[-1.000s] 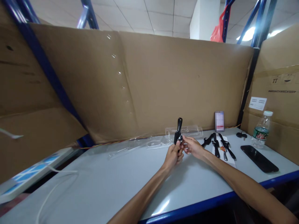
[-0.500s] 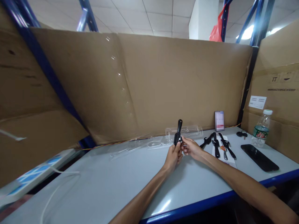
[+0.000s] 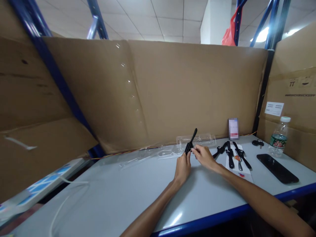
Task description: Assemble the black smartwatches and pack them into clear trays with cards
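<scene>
A black spokeshave point(image 3: 189, 146) is held above the table, one handle pointing up and tilted to the right. My left hand point(image 3: 183, 166) is closed round its lower end, so the other handle is hidden. With pinched fingers, my right hand point(image 3: 202, 156) touches the side of the spokeshave's middle, at what looks like a small adjusting knob; the fingers cover most of it. Just right of my right hand lie several more black tools of similar shape point(image 3: 230, 158), partly on a white printed card point(image 3: 247, 177). A small orange piece point(image 3: 237, 158) lies among them.
Clear plastic packaging point(image 3: 170, 150) lies along the back, before a cardboard wall point(image 3: 192, 89). At the right are a black phone point(image 3: 277, 168), a water bottle point(image 3: 278, 138) and keys point(image 3: 257, 143). Another phone point(image 3: 233, 128) stands upright. A power strip point(image 3: 46, 184) with a white cable is at the left.
The spokeshave has turned and leans more to the right, showing its edge. My right-hand fingers have shifted on its side. The whole view has moved slightly.
</scene>
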`<state>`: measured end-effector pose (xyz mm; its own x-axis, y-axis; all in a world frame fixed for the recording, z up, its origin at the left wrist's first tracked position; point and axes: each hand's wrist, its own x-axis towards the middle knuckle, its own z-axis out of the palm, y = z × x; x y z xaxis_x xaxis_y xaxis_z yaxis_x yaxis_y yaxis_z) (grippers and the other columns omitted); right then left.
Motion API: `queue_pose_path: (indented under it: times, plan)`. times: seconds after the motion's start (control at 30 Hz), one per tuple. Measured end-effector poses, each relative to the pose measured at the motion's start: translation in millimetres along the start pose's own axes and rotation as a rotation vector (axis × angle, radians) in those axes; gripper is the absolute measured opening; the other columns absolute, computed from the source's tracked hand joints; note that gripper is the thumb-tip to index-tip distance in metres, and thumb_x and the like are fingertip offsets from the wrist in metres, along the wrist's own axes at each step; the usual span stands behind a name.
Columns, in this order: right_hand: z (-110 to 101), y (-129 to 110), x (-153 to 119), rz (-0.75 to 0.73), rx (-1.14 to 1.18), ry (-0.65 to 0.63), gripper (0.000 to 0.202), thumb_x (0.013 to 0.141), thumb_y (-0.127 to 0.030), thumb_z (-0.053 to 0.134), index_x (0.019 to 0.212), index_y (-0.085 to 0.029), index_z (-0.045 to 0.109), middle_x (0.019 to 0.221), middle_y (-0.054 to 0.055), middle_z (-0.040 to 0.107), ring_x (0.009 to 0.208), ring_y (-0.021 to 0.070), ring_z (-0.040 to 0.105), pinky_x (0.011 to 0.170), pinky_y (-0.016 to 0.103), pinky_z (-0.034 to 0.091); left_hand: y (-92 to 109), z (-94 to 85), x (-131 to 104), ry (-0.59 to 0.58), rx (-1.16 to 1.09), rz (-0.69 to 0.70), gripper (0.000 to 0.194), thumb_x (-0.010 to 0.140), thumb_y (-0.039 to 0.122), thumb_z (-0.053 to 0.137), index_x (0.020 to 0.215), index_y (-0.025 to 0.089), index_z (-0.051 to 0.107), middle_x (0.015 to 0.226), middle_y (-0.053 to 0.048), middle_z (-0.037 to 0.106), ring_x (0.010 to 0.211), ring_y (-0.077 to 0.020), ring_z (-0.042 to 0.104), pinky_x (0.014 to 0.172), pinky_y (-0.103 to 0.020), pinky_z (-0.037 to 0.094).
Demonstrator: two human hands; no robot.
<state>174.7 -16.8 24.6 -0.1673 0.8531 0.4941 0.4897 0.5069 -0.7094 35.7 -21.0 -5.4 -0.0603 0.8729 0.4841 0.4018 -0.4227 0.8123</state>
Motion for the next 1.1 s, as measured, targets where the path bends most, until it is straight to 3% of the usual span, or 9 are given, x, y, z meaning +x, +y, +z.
queue_pose_path:
  times: [0.17,0.3,0.43,0.63,0.7,0.8,0.9,0.97,1.1]
  plan:
    - [3.4,0.1,1.1,0.07,0.022,-0.013,0.034,0.09,-0.043,0.059,0.065,-0.023,0.05,0.057,-0.001,0.057,0.059,0.0159,0.051,0.057,0.025,0.032,-0.1,-0.3,-2.2,-0.043,0.066,-0.017,0.023,0.095,0.025,0.051,0.075,0.021,0.061,0.071,-0.008,0.067,0.068,-0.0235,0.062,0.065,-0.029,0.033]
    - [2.4,0.1,0.2,0.08,-0.05,-0.016,0.028,0.09,-0.03,0.057,0.064,-0.022,0.049,0.056,-0.001,0.057,0.06,0.0157,0.052,0.058,0.025,0.032,-0.2,-1.2,-3.0,-0.117,0.161,0.02,0.023,0.099,0.026,0.046,0.086,0.02,0.064,0.081,-0.013,0.072,0.073,-0.0259,0.067,0.066,-0.029,0.035]
    - [-1.6,-4.3,0.4,0.068,-0.082,-0.018,0.03,0.094,-0.03,0.053,0.066,-0.021,0.054,0.055,-0.001,0.055,0.055,0.0143,0.051,0.059,0.026,0.032,-1.7,-1.1,-2.7,-0.101,0.164,0.011,0.025,0.099,0.025,0.046,0.083,0.019,0.064,0.08,-0.014,0.072,0.075,-0.0265,0.068,0.066,-0.029,0.036]
    - [-2.1,-7.3,5.1,0.488,0.442,-0.181,0.035,0.095,-0.031,0.041,0.067,-0.019,0.056,0.051,-0.002,0.053,0.037,0.01,0.04,0.041,0.024,0.026,2.1,-1.0,-2.8,-0.094,0.133,0.021,0.024,0.097,0.025,0.048,0.08,0.019,0.064,0.072,-0.008,0.068,0.064,-0.0211,0.06,0.064,-0.028,0.033]
    - [-2.4,-6.2,5.3,0.526,0.468,-0.234,0.038,0.096,-0.034,0.04,0.065,-0.019,0.055,0.05,-0.001,0.053,0.036,0.0097,0.039,0.04,0.023,0.025,4.8,-0.6,-2.3,-0.07,0.108,-0.003,0.025,0.095,0.025,0.049,0.075,0.019,0.062,0.069,-0.006,0.065,0.061,-0.0195,0.057,0.063,-0.027,0.032]
    - [-5.0,-5.2,3.3,0.346,0.149,-0.155,0.039,0.099,-0.036,0.042,0.068,-0.019,0.057,0.055,0.001,0.058,0.047,0.0126,0.05,0.049,0.024,0.033,6.8,-0.1,-0.7,-0.026,0.057,-0.061,0.028,0.092,0.023,0.053,0.064,0.02,0.057,0.06,-0.002,0.059,0.057,-0.0171,0.05,0.061,-0.027,0.028]
    - [-9.0,-6.5,-0.6,0.087,-0.285,-0.017,0.023,0.1,-0.035,0.049,0.09,-0.021,0.065,0.08,0.007,0.072,0.074,0.0203,0.066,0.065,0.027,0.039,6.1,0.4,0.7,-0.002,0.023,-0.117,0.035,0.09,0.023,0.056,0.056,0.021,0.051,0.051,0.001,0.05,0.053,-0.0155,0.045,0.059,-0.026,0.025]
    - [-10.9,-8.2,-3.2,0.007,-0.444,-0.034,0.022,0.101,-0.038,0.051,0.104,-0.022,0.066,0.095,0.01,0.075,0.087,0.0242,0.069,0.07,0.029,0.04,5.4,0.9,0.8,-0.022,0.013,-0.132,0.038,0.091,0.023,0.055,0.054,0.021,0.049,0.049,0.001,0.049,0.052,-0.0155,0.044,0.058,-0.026,0.025]
    - [-12.3,-10.3,-5.7,-0.038,-0.592,-0.115,0.029,0.103,-0.041,0.048,0.113,-0.021,0.066,0.106,0.013,0.073,0.093,0.0275,0.069,0.075,0.031,0.042,6.0,2.9,-1.7,-0.052,0.019,-0.129,0.038,0.092,0.024,0.054,0.054,0.021,0.05,0.052,-0.001,0.053,0.054,-0.0167,0.048,0.059,-0.026,0.027]
